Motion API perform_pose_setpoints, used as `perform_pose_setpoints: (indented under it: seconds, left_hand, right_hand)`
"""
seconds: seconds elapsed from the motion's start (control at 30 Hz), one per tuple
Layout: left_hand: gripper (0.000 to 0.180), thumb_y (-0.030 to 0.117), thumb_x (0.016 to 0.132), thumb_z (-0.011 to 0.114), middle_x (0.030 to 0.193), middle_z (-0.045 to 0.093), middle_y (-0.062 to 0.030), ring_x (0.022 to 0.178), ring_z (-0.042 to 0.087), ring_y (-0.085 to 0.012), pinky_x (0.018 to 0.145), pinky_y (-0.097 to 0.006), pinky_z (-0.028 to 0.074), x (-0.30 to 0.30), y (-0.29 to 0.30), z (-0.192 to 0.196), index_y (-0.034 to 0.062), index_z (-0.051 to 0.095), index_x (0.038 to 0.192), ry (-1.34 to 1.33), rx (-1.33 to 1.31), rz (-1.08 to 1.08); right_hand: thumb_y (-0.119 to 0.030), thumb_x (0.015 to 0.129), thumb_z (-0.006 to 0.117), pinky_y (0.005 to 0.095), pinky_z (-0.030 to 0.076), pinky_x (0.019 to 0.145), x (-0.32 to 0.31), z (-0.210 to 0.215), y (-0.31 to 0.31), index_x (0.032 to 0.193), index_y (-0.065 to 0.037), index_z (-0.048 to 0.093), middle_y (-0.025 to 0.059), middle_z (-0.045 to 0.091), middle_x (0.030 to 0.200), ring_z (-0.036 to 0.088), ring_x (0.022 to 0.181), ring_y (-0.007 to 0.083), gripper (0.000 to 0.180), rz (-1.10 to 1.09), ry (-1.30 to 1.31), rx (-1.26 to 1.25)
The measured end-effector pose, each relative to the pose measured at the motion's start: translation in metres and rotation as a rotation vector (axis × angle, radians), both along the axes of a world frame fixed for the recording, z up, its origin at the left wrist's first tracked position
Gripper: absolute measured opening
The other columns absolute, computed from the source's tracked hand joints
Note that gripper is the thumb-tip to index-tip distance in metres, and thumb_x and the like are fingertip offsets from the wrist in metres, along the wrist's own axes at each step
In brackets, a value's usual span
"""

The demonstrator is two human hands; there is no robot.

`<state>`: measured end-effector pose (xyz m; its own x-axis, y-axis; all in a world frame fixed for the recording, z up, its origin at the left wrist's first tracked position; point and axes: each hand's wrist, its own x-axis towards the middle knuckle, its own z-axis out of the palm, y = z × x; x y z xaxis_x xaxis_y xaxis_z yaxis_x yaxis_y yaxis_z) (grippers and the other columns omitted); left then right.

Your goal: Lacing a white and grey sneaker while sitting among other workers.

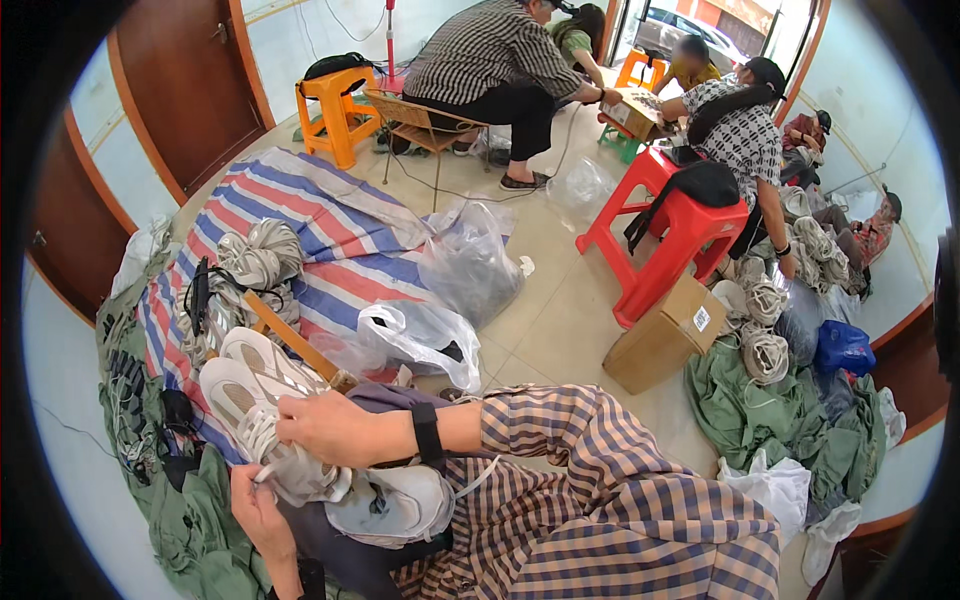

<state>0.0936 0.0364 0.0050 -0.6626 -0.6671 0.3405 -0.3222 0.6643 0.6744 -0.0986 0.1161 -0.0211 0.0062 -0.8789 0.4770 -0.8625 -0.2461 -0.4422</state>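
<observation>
Several grey-white sneakers are bunched together over my lap, one sneaker (232, 388) showing its pale insole at the left. My right hand (325, 430), with a black band at its wrist, reaches across from the right. Its closed fingers grip the white shoelaces (262, 432) on that sneaker. Below, my left hand (262, 515) pinches a lace end beside the same shoe. Nearer to me, another sneaker (390, 508) rests on its side on the dark cloth on my lap, a loose lace trailing right from it.
A striped tarp (300, 270) holds more laced shoes (262, 255). Clear plastic bags (470, 265), a cardboard box (660, 335) and a red stool (665, 215) stand ahead. Green cloth (740, 415) and shoe piles lie right. Several people sit at the back; one handles a carton (635, 112).
</observation>
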Motion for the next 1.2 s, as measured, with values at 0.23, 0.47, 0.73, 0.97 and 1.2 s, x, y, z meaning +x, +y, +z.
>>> perform_pose_setpoints:
  seconds: [0.23, 0.47, 0.73, 0.97, 1.2]
  left_hand:
    - [0.021, 0.018, 0.101, 0.041, 0.076, 0.051, -0.0006, 0.070, 0.044, -0.0079, 0.065, -0.023, 0.035, -0.007, 0.002, -0.002, 0.0018, 0.053, 0.095, 0.267, 0.269, 0.006]
    - [0.019, 0.017, 0.100, 0.043, 0.069, 0.050, -0.0002, 0.058, 0.043, -0.0064, 0.052, -0.019, 0.032, -0.012, 0.012, -0.003, 0.0030, 0.056, 0.098, 0.447, 0.515, 0.022]
    - [0.022, 0.021, 0.099, 0.050, 0.053, 0.042, 0.0029, 0.044, 0.035, -0.0036, 0.041, -0.020, 0.022, 0.001, 0.053, -0.016, 0.0022, 0.058, 0.090, 0.179, 0.780, -0.041]
    - [0.014, 0.011, 0.090, 0.051, 0.060, 0.052, -0.0014, 0.047, 0.041, -0.0054, 0.042, -0.020, 0.030, 0.025, 0.049, -0.008, 0.0026, 0.059, 0.083, 0.256, 0.637, 0.136]
    - [0.016, 0.015, 0.096, 0.051, 0.059, 0.048, 0.0035, 0.052, 0.040, -0.0029, 0.047, -0.019, 0.026, 0.026, 0.049, 0.001, 0.0042, 0.062, 0.095, 0.224, 0.640, 0.058]
  right_hand:
    - [-0.009, 0.083, 0.059, 0.0351, 0.050, 0.060, -0.007, -0.004, -0.010, 0.083, 0.000, 0.060, 0.0104, 0.065, 0.074, 0.064, 0.066, 0.0235, 0.009, 0.205, -0.696, -0.119]
    - [-0.012, 0.093, 0.054, 0.0298, 0.051, 0.057, -0.013, 0.001, -0.008, 0.095, 0.001, 0.059, 0.0091, 0.067, 0.077, 0.063, 0.060, 0.0161, 0.014, 0.136, -0.874, -0.022]
    - [-0.014, 0.096, 0.051, 0.0255, 0.048, 0.051, -0.014, 0.001, -0.012, 0.097, 0.000, 0.058, 0.0061, 0.066, 0.079, 0.061, 0.058, 0.0107, 0.017, 0.178, -1.202, -0.004]
    - [-0.006, 0.090, 0.051, 0.0285, 0.050, 0.059, -0.007, -0.014, -0.030, 0.103, -0.001, 0.059, 0.0047, 0.066, 0.076, 0.063, 0.065, 0.0142, 0.016, 0.055, -0.133, -0.671]
    - [-0.004, 0.088, 0.049, 0.0281, 0.046, 0.058, -0.006, 0.043, 0.001, 0.107, -0.005, 0.058, 0.0054, 0.058, 0.066, 0.056, 0.059, 0.0162, 0.021, 0.057, -0.780, 0.325]
